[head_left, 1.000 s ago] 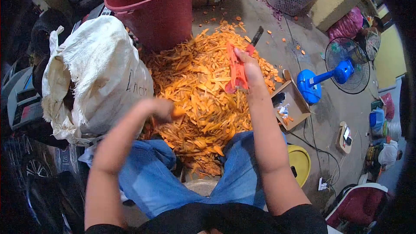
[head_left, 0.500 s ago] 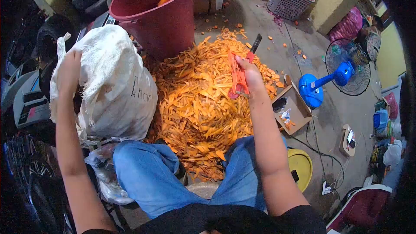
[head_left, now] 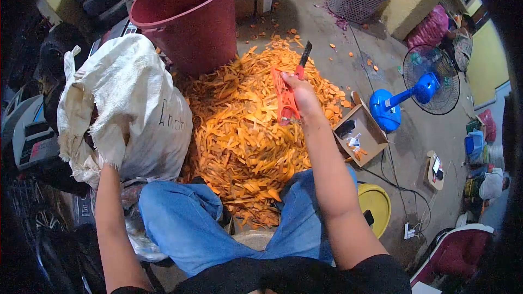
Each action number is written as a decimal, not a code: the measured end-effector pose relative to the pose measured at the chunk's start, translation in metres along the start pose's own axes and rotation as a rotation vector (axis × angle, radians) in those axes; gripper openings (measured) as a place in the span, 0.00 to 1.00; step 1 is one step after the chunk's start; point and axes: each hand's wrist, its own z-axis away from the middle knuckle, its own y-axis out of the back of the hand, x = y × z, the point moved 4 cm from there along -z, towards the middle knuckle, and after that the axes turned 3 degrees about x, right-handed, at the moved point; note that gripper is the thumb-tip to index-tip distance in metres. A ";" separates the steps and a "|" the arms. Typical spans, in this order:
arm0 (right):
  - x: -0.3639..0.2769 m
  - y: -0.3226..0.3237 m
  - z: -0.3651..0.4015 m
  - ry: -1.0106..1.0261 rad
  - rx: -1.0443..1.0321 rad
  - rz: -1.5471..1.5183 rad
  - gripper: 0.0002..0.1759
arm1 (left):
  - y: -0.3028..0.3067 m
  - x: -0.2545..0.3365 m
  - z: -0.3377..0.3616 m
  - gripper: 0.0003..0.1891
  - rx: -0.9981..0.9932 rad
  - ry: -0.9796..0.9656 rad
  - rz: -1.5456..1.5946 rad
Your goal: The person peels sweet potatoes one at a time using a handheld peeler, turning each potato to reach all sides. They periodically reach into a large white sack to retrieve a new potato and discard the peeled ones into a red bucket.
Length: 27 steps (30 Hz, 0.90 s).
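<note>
My left forearm (head_left: 113,223) reaches into the mouth of a white woven sack (head_left: 144,98) with handwriting on its side; the hand is hidden inside. My right hand (head_left: 303,97) is closed around an orange-red plastic peeler (head_left: 283,98) and a knife (head_left: 305,54) with a red handle and a dark blade pointing away from me. Both tools are above a large heap of orange peelings (head_left: 245,136), which look like carrot peel, between my knees and beyond.
A dark red bucket (head_left: 201,32) stands behind the heap. On the right are a cardboard box (head_left: 370,130), a blue fan (head_left: 385,110), a yellow lid (head_left: 376,207) and cables (head_left: 397,185) on the floor. A grey basket (head_left: 354,0) stands at the back.
My left hand has gone from the sack's upper edge down into its mouth. An orange piece seen inside the bucket is out of sight. My right hand keeps both tools.
</note>
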 end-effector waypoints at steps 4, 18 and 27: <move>0.000 -0.008 0.006 -0.023 -0.013 0.030 0.08 | 0.011 0.015 -0.009 0.14 -0.170 0.030 -0.062; 0.014 -0.002 -0.003 -0.058 -0.069 0.084 0.08 | -0.004 0.008 -0.006 0.13 0.088 0.001 0.407; 0.006 0.000 -0.002 -0.007 -0.035 0.055 0.07 | 0.007 0.001 -0.015 0.13 0.190 -0.017 0.349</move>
